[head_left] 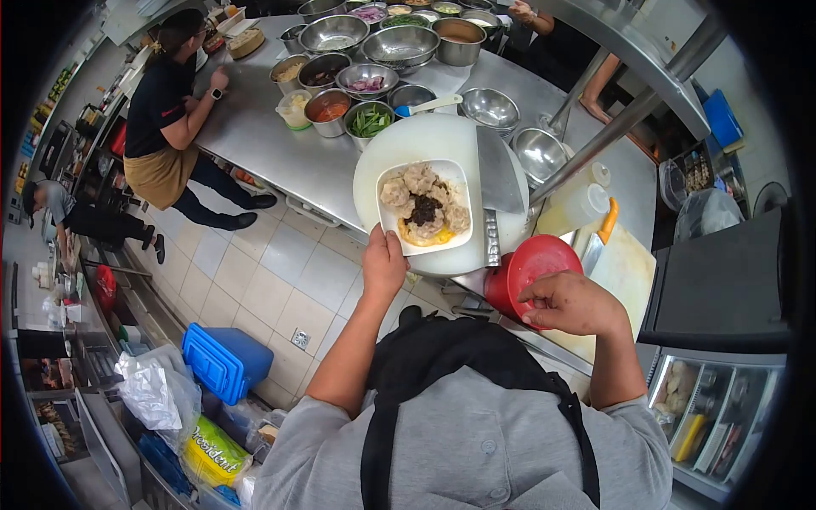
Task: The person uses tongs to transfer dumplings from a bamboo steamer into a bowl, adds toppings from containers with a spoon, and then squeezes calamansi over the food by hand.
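A white square bowl (465, 191) holds several dumplings (395, 192) with a dark topping in the middle and orange sauce beneath. My left hand (384, 265) grips the bowl's near left edge over a round white board (370, 161). A cleaver (500, 174) lies on the board just right of the bowl. My right hand (574, 303) hangs over the near part of a red bowl (544, 262), its fingers curled with the tips close together; whether they hold anything is too small to tell.
Metal bowls (333, 36) and pots of ingredients cover the steel counter (242, 127). An orange-handled knife (607, 223) lies on a board at the right. A person (174, 110) leans on the counter at the left. A blue lidded bin (223, 361) stands on the floor.
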The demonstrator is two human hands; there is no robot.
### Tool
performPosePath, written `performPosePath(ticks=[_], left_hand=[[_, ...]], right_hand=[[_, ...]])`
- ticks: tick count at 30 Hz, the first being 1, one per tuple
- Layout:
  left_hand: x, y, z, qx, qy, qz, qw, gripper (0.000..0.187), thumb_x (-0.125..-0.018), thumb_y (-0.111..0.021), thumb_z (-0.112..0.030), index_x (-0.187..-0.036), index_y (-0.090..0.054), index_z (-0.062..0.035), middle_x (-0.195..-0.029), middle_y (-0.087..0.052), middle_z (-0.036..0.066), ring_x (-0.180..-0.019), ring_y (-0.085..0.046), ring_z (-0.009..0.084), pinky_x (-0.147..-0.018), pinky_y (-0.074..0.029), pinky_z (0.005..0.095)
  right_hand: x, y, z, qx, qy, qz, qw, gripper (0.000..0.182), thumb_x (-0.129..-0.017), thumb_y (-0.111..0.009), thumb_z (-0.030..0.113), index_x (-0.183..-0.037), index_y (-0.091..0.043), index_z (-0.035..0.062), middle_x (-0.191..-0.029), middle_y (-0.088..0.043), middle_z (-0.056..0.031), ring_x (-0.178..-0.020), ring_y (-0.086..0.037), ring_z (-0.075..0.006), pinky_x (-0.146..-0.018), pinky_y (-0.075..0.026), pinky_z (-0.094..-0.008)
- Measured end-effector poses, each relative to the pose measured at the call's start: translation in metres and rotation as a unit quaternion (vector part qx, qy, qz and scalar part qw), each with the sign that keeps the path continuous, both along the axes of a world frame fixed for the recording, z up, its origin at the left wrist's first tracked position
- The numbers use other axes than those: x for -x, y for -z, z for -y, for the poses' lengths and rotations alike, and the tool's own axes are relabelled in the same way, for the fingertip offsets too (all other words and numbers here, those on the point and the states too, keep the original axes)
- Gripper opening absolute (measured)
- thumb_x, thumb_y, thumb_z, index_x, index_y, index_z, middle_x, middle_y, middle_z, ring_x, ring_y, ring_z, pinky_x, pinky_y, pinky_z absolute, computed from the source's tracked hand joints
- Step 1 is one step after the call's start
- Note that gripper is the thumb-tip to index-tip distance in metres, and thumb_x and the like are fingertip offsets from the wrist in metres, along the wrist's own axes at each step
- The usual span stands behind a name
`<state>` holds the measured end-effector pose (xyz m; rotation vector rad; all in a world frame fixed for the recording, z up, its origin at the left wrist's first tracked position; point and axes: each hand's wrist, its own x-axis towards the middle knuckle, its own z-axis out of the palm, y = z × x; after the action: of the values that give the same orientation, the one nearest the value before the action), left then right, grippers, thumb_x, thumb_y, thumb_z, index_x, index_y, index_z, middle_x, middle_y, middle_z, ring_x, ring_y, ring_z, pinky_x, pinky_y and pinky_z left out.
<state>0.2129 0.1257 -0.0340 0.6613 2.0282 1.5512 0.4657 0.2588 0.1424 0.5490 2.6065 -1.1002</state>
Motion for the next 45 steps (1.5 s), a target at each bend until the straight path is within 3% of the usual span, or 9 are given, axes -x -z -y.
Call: performPosePath(ticks=[4, 21, 32, 34, 37, 39, 42, 45], left_hand=[[0.003, -0.018, -0.005, -0.021, -0.003, -0.03, 0.999, 0.025, -0.099, -0.039, -0.017, -0.102, -0.053, 0.0038, -0.061, -0.06, 0.013, -0.047, -0.06, 0.0195, -0.046, -0.048, 0.034], [-0.009, -0.034, 0.011, 0.06, 0.005, -0.025, 0.998, 0.03, -0.098, -0.038, -0.018, -0.108, -0.054, 0.005, -0.062, -0.061, 0.013, -0.047, -0.059, 0.0192, -0.048, -0.05, 0.0337], [-0.032, -0.043, 0.039, 0.02, -0.05, 0.014, 0.998, 0.026, -0.098, -0.038, -0.017, -0.098, -0.053, 0.0041, -0.062, -0.059, 0.011, -0.045, -0.056, 0.0177, -0.045, -0.047, 0.0329], [-0.042, -0.049, 0.042, 0.019, -0.058, 0.026, 0.998, 0.026, -0.098, -0.038, -0.017, -0.099, -0.053, 0.0039, -0.062, -0.059, 0.011, -0.045, -0.056, 0.0175, -0.045, -0.047, 0.0329], [-0.054, -0.053, 0.057, 0.02, -0.081, 0.048, 0.995, 0.025, -0.098, -0.038, -0.017, -0.1, -0.051, 0.0039, -0.063, -0.059, 0.012, -0.045, -0.056, 0.0178, -0.045, -0.047, 0.0335], [-0.065, -0.068, 0.075, 0.031, -0.107, 0.065, 0.992, 0.026, -0.098, -0.037, -0.018, -0.101, -0.051, 0.0046, -0.065, -0.058, 0.013, -0.046, -0.057, 0.0202, -0.046, -0.048, 0.0355], [-0.072, -0.068, 0.113, 0.022, -0.133, -0.008, 0.991, 0.025, -0.094, -0.039, -0.017, -0.094, -0.049, 0.0059, -0.061, -0.058, 0.017, -0.047, -0.059, 0.025, -0.048, -0.05, 0.0382], [-0.07, -0.075, 0.162, 0.046, -0.176, 0.013, 0.983, 0.029, -0.095, -0.039, -0.021, -0.095, -0.05, 0.0052, -0.064, -0.058, 0.012, -0.049, -0.059, 0.0202, -0.048, -0.05, 0.0347]], right_hand=[[0.004, -0.003, -0.002, -0.008, -0.009, 0.025, 1.0, 0.029, -0.081, -0.068, 0.023, -0.1, -0.067, 0.0007, -0.087, -0.066, -0.0147, -0.078, -0.065, -0.0301, -0.07, -0.05, -0.037], [-0.002, 0.006, -0.003, -0.018, -0.03, -0.021, 0.999, 0.032, -0.082, -0.068, 0.027, -0.1, -0.067, 0.001, -0.085, -0.067, -0.0144, -0.076, -0.066, -0.0291, -0.069, -0.05, -0.0363], [-0.023, 0.005, -0.008, 0.029, -0.001, -0.005, 1.0, 0.028, -0.082, -0.064, 0.026, -0.097, -0.067, 0.0025, -0.083, -0.067, -0.0152, -0.078, -0.066, -0.0306, -0.073, -0.05, -0.0372], [-0.024, 0.01, -0.012, 0.017, -0.036, -0.071, 0.997, 0.027, -0.082, -0.068, 0.018, -0.102, -0.068, 0.0004, -0.081, -0.069, -0.0136, -0.072, -0.066, -0.0209, -0.067, -0.051, -0.031], [-0.013, 0.005, -0.02, -0.006, -0.144, -0.141, 0.979, 0.024, -0.081, -0.069, 0.016, -0.099, -0.068, -0.0001, -0.079, -0.068, -0.0129, -0.07, -0.065, -0.0191, -0.065, -0.05, -0.0306], [-0.004, 0.005, -0.025, 0.026, -0.139, -0.165, 0.976, 0.02, -0.079, -0.07, 0.012, -0.094, -0.069, -0.0008, -0.076, -0.066, -0.011, -0.068, -0.063, -0.0173, -0.063, -0.049, -0.0296], [0.009, -0.008, -0.037, 0.049, -0.107, -0.14, 0.983, 0.018, -0.077, -0.071, 0.008, -0.091, -0.069, -0.0023, -0.075, -0.065, -0.0085, -0.067, -0.061, -0.0143, -0.061, -0.048, -0.028], [0.032, -0.045, -0.031, 0.027, -0.087, -0.089, 0.992, 0.018, -0.072, -0.07, 0.002, -0.089, -0.069, -0.0042, -0.071, -0.061, -0.0077, -0.066, -0.059, -0.0121, -0.059, -0.046, -0.0262]])
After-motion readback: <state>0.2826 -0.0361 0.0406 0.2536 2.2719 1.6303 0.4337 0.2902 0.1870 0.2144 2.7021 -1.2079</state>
